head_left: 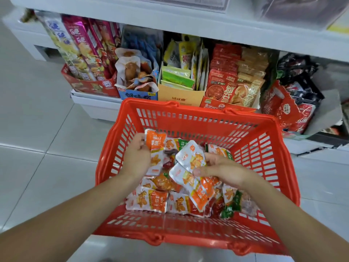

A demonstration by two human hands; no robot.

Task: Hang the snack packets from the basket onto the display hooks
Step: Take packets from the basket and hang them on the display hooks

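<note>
Red basket (188, 108), pick-up step: our L hand (137, 157) grips an orange packet (155, 141), R hand (224, 170) pinches a packet strip (190, 158) (hooks unseen); next we lift both w/o tangling.

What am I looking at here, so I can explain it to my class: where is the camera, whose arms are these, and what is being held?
There is no machine here. The single picture comes from a camera worn on a person's head, looking down at their own bare arms. Both hands reach into a red plastic basket, where many small snack packets lie loose. The left hand grips a few orange-and-white packets. The right hand pinches a second bunch. Behind the basket, a low white shelf carries open cartons of other snacks. No display hooks show in this picture.
</note>
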